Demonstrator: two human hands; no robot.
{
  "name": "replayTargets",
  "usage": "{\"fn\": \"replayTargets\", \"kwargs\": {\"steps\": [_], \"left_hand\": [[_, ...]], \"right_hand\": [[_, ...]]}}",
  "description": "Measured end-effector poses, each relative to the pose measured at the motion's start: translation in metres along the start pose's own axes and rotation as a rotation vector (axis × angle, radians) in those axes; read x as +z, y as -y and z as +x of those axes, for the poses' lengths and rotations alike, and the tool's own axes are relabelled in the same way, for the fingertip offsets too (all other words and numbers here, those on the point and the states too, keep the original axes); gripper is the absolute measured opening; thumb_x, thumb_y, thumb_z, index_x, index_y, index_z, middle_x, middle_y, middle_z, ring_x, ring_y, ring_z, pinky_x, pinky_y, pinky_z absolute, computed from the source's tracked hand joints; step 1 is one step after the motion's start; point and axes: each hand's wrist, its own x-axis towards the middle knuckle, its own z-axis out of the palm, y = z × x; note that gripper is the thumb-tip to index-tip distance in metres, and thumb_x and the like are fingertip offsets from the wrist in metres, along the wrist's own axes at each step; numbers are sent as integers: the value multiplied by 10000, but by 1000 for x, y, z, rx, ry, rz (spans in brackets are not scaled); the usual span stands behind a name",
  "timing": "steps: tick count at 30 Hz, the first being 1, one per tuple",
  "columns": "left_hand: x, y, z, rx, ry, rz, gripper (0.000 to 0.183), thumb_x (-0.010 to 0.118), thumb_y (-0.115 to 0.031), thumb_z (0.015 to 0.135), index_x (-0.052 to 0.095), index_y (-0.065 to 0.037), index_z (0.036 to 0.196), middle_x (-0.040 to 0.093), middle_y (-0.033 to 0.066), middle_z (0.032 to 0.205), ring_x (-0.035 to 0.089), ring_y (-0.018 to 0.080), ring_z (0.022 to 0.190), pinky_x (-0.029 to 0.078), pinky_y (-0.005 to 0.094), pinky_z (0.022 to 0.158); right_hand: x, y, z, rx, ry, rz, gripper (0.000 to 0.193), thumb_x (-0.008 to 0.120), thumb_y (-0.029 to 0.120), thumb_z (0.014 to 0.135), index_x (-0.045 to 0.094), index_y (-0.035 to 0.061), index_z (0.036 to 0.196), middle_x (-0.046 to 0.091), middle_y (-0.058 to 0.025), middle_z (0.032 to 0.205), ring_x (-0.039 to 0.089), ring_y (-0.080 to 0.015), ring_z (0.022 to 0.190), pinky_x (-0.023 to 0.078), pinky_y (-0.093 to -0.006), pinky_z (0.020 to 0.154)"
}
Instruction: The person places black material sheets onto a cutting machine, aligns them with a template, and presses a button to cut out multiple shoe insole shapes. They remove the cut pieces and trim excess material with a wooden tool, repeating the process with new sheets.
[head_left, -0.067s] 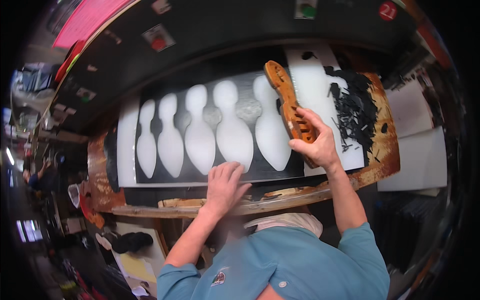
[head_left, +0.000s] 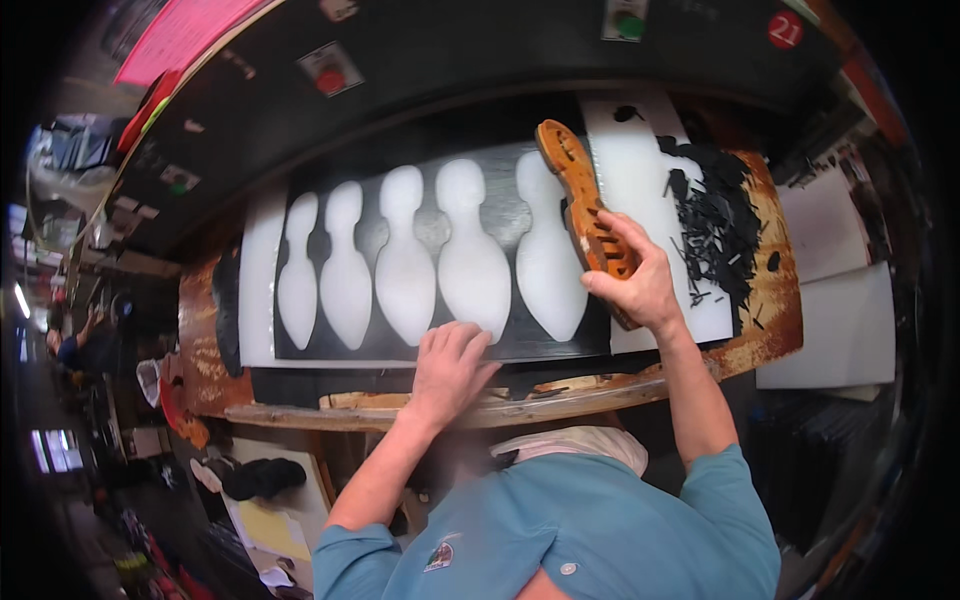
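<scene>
My right hand [head_left: 635, 275] grips the lower half of an orange-brown cutting die [head_left: 580, 205], thumb on one side and fingers on the other. The die has a narrow waist and cross ribs. It is tilted, partly hiding the rightmost of several white sole-shaped areas in a black sheet [head_left: 375, 230]. They look like openings onto the white board [head_left: 262, 290] below. My left hand [head_left: 450, 375] lies at the sheet's front edge, fingers stretched out near the bottom of a large sole shape [head_left: 473, 260], thumb apart, holding nothing.
Black scrap strips [head_left: 715, 215] are heaped right of the board. A dark machine beam [head_left: 480, 50] spans the back. The worn wooden table edge [head_left: 480, 413] runs in front. White sheets [head_left: 835, 325] are stacked at right. Another person's hand [head_left: 90, 325] shows far left.
</scene>
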Motion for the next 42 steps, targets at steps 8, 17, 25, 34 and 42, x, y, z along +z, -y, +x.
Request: {"fn": "replayTargets", "kwargs": {"steps": [8, 17, 25, 34, 42], "left_hand": [[-3, -3, -24, 97, 63, -188, 206, 757, -118, 873, 559, -62, 864, 569, 113, 859, 581, 325, 807, 473, 450, 711], [6, -96, -64, -280, 792, -895, 274, 627, -207, 1034, 684, 60, 1048, 723, 313, 967, 703, 489, 1000, 554, 566, 885], [102, -79, -88, -312, 859, -816, 363, 616, -279, 1021, 707, 58, 1117, 750, 259, 1150, 724, 451, 1049, 568, 537, 930], [-49, 9, -83, -66, 845, -1147, 393, 540, -299, 1105, 658, -46, 1381, 719, 194, 1267, 696, 358, 1157, 549, 458, 1021], [-102, 198, -94, -339, -153, 69, 523, 738, -26, 944, 568, 69, 1429, 572, 296, 1518, 524, 489, 1442, 450, 543, 1194]], "right_hand": [[12, 4, 16, 91, 3, -25, 828, 875, 209, 759, 579, -94, 1470, 570, -187, 1458, 599, -301, 1350, 485, -389, 1160], [43, 12, 15, 11, 98, -229, 857, 863, 245, 736, 576, -56, 1486, 500, -177, 1522, 619, -307, 1321, 515, -407, 1129], [85, -4, -17, -211, 13, -744, 782, 848, 210, 665, 657, 12, 1397, 450, -288, 1532, 513, -454, 1319, 505, -506, 1082], [88, 3, -33, -173, 18, -754, 786, 845, 173, 651, 658, -10, 1392, 462, -287, 1543, 507, -439, 1348, 495, -502, 1094], [170, 49, -27, 19, -73, -237, 820, 899, 176, 711, 628, 0, 1465, 460, -248, 1596, 539, -346, 1430, 451, -425, 1183]]}}
